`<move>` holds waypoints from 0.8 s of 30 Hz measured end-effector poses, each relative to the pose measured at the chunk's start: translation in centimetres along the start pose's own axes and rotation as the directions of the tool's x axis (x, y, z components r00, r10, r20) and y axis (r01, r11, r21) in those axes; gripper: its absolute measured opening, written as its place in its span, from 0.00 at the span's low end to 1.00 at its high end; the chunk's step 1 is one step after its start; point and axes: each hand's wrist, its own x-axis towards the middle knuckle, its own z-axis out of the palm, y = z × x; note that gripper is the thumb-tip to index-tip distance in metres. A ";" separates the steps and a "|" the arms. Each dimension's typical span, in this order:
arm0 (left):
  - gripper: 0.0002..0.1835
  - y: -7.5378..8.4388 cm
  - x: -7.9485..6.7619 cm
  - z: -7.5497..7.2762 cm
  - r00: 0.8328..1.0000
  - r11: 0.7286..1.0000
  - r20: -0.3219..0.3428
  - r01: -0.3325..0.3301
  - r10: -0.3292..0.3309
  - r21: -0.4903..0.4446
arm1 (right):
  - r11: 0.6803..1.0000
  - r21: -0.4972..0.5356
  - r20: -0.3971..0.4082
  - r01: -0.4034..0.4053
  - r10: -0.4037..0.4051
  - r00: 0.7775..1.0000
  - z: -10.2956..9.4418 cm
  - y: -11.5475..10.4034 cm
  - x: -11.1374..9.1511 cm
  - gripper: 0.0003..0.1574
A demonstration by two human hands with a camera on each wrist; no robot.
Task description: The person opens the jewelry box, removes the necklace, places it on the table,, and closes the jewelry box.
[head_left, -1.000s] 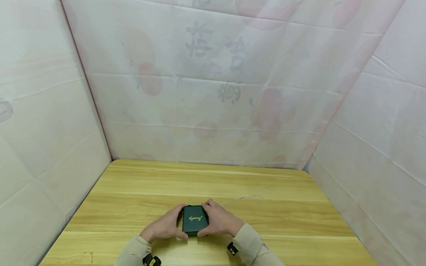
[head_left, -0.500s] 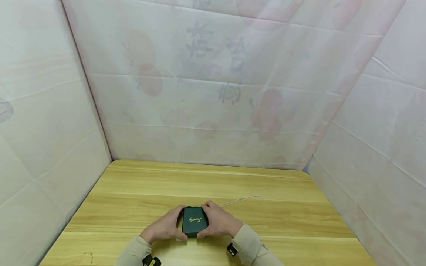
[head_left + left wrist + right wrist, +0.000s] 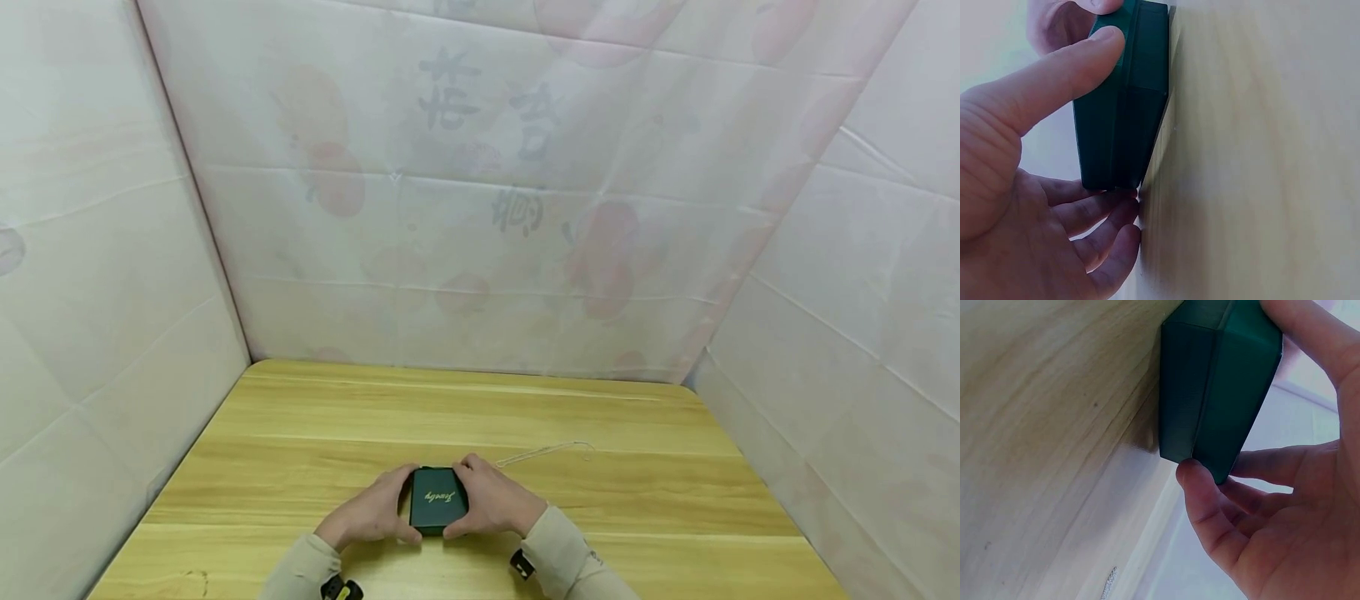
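Observation:
A dark green jewelry box [image 3: 438, 500] with gold lettering on its lid rests on the table between both hands. Its lid looks closed, with the seam visible in the wrist views. My left hand [image 3: 375, 507] grips the left side, thumb at the near edge and fingers at the far edge. On the opposite side my right hand [image 3: 491, 497] holds the box the same way. The left wrist view shows the left thumb [image 3: 1094, 59] pressing the box's near side. A thin silvery chain [image 3: 543, 451] lies just beyond the right hand; part of this chain [image 3: 1110, 582] shows in the right wrist view.
The wooden table [image 3: 337, 408] has a pale patterned curtain [image 3: 480, 250] behind it. White cloth panels [image 3: 97, 333] stand along the left and right sides.
Both hands keep their hold on the box, which shifts very slightly toward the near edge. The chain stays where it was.

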 end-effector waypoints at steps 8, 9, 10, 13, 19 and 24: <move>0.54 0.0 -0.1 0.0 1.000 1.000 -0.001 0.006 -0.006 -0.002 | 1.000 0.014 0.012 0.003 -0.003 1.000 0.4 0.1 0.1 0.61; 0.54 0.0 -0.1 0.1 1.000 1.000 -0.002 0.006 -0.006 -0.002 | 1.000 0.014 0.013 0.003 -0.003 1.000 0.4 0.1 0.1 0.62; 0.54 0.0 -0.1 0.1 1.000 1.000 -0.003 0.006 -0.006 -0.004 | 1.000 0.014 0.013 0.003 -0.003 1.000 0.4 0.1 0.1 0.61; 0.54 -0.1 -0.1 0.1 1.000 1.000 -0.008 0.004 -0.004 -0.005 | 1.000 0.003 0.011 0.004 -0.004 1.000 0.5 0.1 0.2 0.61; 0.53 -0.1 -0.2 0.2 1.000 1.000 -0.014 0.006 -0.006 -0.013 | 1.000 -0.006 0.011 0.011 -0.011 1.000 0.4 -0.1 0.2 0.60; 0.51 0.0 -0.3 0.3 1.000 1.000 -0.007 -0.003 0.003 -0.009 | 1.000 -0.010 0.005 0.009 -0.009 1.000 0.6 -0.3 0.0 0.59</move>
